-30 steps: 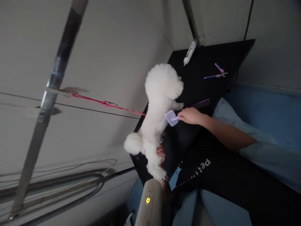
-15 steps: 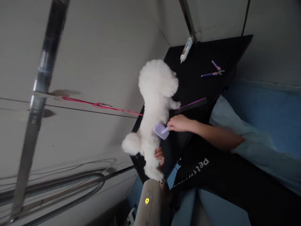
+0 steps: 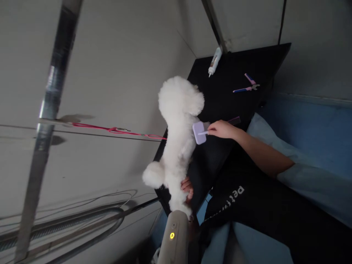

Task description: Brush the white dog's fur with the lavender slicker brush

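The brush (image 3: 199,133) was at the dog's near side, just behind the foreleg, its flat lilac back facing up and the edge of its head meeting the outline of the fur; whether the bristles touched, I cannot tell. The right hand (image 3: 222,129) held it, fingers together and clamped on the handle. The dog (image 3: 178,124), white and fluffy, stood along the table (image 3: 209,165), head toward the far end and round tail toward the near end. At its rear the left hand (image 3: 187,187) had its fingers curled close together and clamped on a hind leg, the thumb out of sight.

Beneath the right hand lay a comb (image 3: 234,120), partly hidden, on the black tabletop. Beyond it were nail clippers (image 3: 247,88), their 2 blue-and-pink handles spread apart. A white bottle (image 3: 215,62) lay near the far edge beside a post (image 3: 213,22), nozzle toward the dog.

On the other side, a pink lead (image 3: 110,129) ran from a tilted metal pole (image 3: 49,99) to the dog's back, where its end was hidden. In front, a pale device (image 3: 176,245) showed 1 yellow light ring and covered part of the left forearm. The person wore a black apron (image 3: 255,212) with pale lettering and a light blue sleeve (image 3: 310,183).
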`<act>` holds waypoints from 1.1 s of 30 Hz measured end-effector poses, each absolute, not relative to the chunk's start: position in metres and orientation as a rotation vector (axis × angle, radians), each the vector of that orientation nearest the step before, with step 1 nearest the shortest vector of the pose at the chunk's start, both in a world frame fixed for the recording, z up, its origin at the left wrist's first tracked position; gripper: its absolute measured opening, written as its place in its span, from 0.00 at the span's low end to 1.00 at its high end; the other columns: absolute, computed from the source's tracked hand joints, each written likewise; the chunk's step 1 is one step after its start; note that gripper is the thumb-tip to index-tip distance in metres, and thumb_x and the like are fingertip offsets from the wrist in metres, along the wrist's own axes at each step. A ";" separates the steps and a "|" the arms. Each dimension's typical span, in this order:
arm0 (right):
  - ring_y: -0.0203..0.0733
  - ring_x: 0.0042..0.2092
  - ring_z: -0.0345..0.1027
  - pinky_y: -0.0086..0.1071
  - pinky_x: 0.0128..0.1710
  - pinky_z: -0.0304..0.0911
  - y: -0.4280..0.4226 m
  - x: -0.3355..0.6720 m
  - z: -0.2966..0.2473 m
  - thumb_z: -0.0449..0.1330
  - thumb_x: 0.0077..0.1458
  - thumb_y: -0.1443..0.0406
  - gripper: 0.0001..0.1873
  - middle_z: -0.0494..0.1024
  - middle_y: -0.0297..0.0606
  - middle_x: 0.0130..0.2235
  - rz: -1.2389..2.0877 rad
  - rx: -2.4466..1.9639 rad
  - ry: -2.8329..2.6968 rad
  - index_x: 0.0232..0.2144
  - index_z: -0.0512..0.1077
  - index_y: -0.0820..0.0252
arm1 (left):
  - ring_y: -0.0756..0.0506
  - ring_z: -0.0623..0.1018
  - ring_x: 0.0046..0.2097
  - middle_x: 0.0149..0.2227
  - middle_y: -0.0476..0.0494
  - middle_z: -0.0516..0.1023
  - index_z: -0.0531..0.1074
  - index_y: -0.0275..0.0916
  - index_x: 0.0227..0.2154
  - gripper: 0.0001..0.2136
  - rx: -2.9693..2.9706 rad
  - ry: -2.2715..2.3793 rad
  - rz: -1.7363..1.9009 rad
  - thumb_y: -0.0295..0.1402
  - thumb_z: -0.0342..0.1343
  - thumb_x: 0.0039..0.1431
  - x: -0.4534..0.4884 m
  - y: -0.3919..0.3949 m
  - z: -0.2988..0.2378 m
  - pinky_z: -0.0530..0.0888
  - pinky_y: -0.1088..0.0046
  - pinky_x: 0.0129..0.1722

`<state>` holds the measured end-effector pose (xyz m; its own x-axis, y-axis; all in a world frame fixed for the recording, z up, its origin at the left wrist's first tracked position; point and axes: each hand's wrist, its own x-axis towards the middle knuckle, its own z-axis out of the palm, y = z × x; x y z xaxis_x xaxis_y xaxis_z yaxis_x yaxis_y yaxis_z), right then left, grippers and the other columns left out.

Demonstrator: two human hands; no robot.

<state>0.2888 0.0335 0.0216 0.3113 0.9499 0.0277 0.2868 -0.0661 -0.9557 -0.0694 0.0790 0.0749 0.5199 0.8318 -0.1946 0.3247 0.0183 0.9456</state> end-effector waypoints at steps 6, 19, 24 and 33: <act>0.34 0.23 0.69 0.27 0.25 0.64 0.021 0.168 -0.011 0.52 0.69 0.59 0.11 0.73 0.29 0.22 1.370 -0.980 -0.683 0.35 0.67 0.57 | 0.46 0.76 0.26 0.17 0.47 0.56 0.54 0.41 0.20 0.23 1.324 1.181 0.491 0.48 0.50 0.66 -0.065 0.080 0.076 0.67 0.75 0.19; 0.34 0.23 0.69 0.27 0.26 0.64 0.027 0.161 -0.016 0.56 0.65 0.67 0.10 0.76 0.32 0.24 1.699 -0.956 -0.840 0.29 0.67 0.60 | 0.44 0.80 0.33 0.20 0.47 0.63 0.56 0.42 0.22 0.18 1.290 1.273 0.735 0.42 0.51 0.65 -0.046 0.074 0.092 0.75 0.72 0.31; 0.35 0.29 0.74 0.28 0.33 0.69 0.034 0.161 -0.022 0.57 0.66 0.65 0.07 0.78 0.33 0.27 1.530 -0.865 -0.644 0.33 0.67 0.60 | 0.33 0.81 0.52 0.29 0.39 0.72 0.65 0.43 0.24 0.17 1.380 1.398 0.832 0.47 0.46 0.65 -0.034 0.078 0.077 0.80 0.62 0.39; 0.34 0.26 0.71 0.26 0.27 0.65 0.052 0.179 -0.031 0.54 0.66 0.66 0.08 0.75 0.31 0.24 1.545 -0.958 -0.697 0.32 0.66 0.59 | 0.41 0.82 0.48 0.20 0.44 0.60 0.42 0.44 0.20 0.19 1.353 1.362 0.906 0.28 0.40 0.66 0.006 0.118 0.034 0.76 0.76 0.36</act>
<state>0.1790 0.0515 -0.0311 -0.0365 0.9790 -0.2008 -0.4969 -0.1921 -0.8463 0.0056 0.1175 0.0344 0.0946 0.9868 -0.1315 0.2604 0.1030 0.9600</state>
